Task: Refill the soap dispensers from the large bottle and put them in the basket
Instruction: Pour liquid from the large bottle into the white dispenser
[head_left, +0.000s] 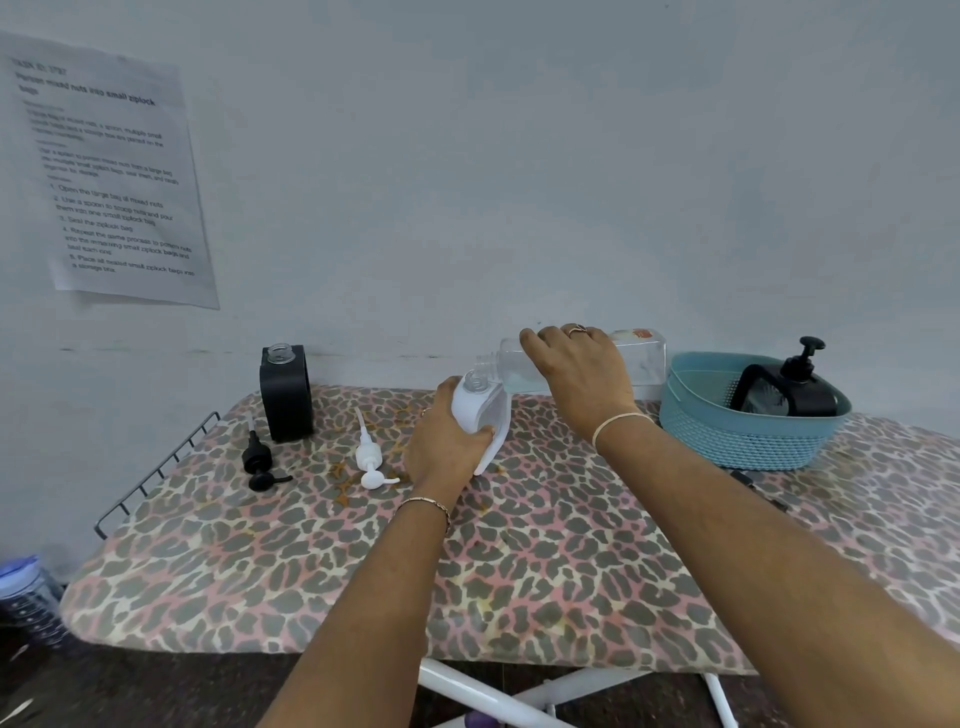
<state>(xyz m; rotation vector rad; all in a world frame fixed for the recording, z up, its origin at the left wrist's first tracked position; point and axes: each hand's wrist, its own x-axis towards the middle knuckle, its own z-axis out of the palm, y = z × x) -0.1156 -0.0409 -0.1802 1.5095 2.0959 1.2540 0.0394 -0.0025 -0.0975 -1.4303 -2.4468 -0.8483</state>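
Soap dispensers, three: open black dispenser (287, 397), white dispenser (480, 410), pump-fitted black dispenser (789, 387); loose pump heads, two: black pump (258, 460), white pump (370, 454); large clear bottle (644, 358), one; blue basket (748, 436), one; printed sheet (111, 176), one; hands, two: left hand (441, 441), right hand (582, 369).

On the leopard-print fabric ironing board (519, 571), the black square plastic dispenser (287, 400) stands at the back left, by the wall. 2 loose pumps lie in front of it: the black plastic pump (258, 460) on the left, the white plastic pump (370, 457) on the right. Right of these, the left grip (441, 441) holds the white plastic dispenser (480, 410) tilted. Behind and above it, the clear plastic large bottle (644, 364) lies sideways in the right grip (576, 369), its neck just beside the dispenser's mouth. The blue perforated plastic basket (748, 441) sits at the back right, with a black pump-topped dispenser (789, 389) in it.
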